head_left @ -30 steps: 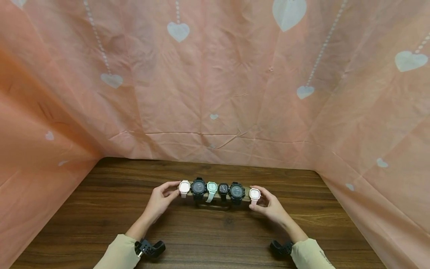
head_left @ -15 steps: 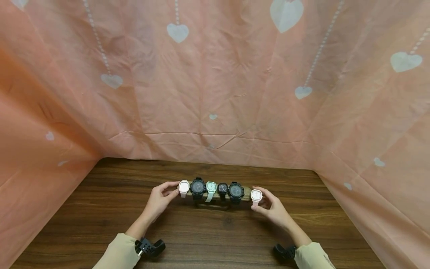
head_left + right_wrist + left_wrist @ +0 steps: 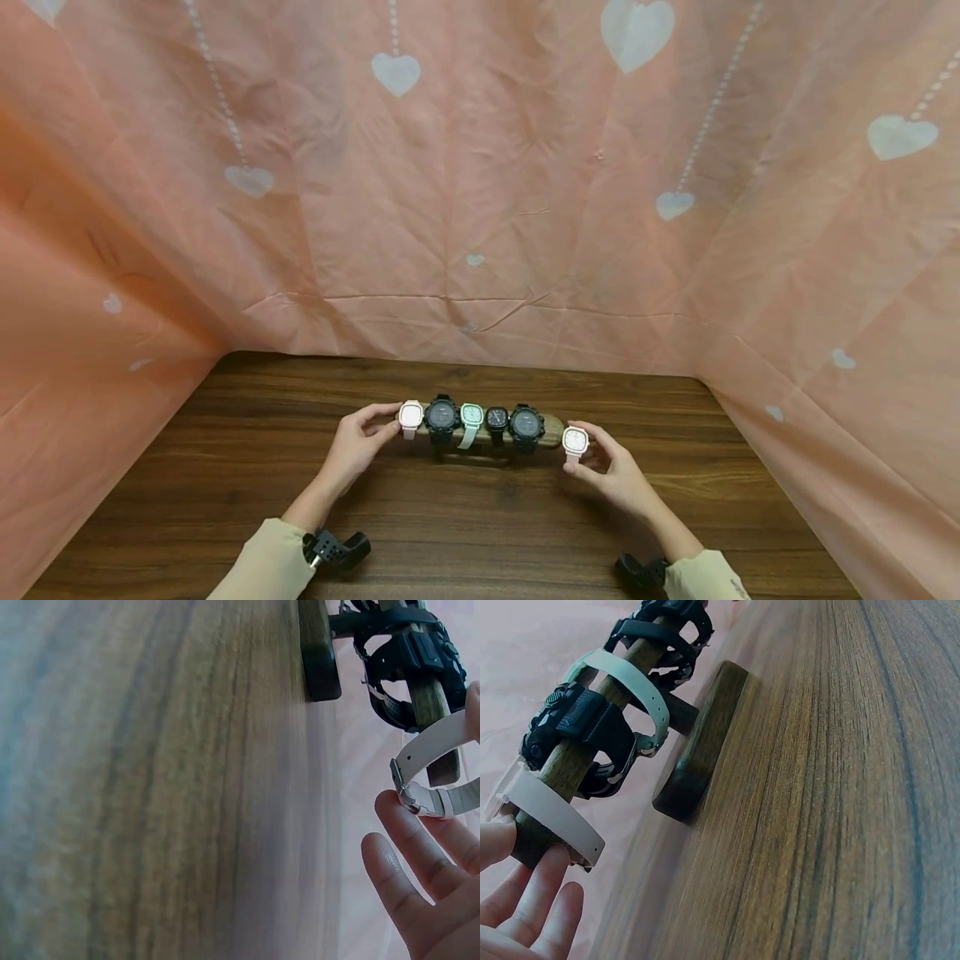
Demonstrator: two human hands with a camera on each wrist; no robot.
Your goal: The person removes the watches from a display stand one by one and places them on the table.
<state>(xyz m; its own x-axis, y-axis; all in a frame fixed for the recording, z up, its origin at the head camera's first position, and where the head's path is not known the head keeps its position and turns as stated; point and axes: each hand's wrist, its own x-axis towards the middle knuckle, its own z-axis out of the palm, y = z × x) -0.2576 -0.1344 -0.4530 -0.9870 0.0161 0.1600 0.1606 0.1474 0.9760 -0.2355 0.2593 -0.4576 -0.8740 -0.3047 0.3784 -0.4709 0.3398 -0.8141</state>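
A wooden watch stand, its bar (image 3: 553,431) raised on a base (image 3: 705,742), stands in the middle of the table. Along the bar sit a pale pink watch (image 3: 411,415) at the left end, a chunky black watch (image 3: 442,414), a mint watch (image 3: 472,415), a small black square watch (image 3: 497,418) and another chunky black one (image 3: 527,423). My left hand (image 3: 358,442) pinches the bar's left end beside the pale pink watch. With thumb and fingers, my right hand (image 3: 617,471) holds another pale pink watch (image 3: 576,441), its buckled strap loop just past the bar's right end.
The brown wood-grain table (image 3: 480,533) extends around the stand. A peach curtain (image 3: 480,208) printed with white hearts closes off the back and both sides. Black wrist devices (image 3: 336,550) are worn on both forearms.
My right hand has moved rightward and slightly nearer, carrying the pale pink watch off the bar's right end, which now shows. My left hand stays at the left end.
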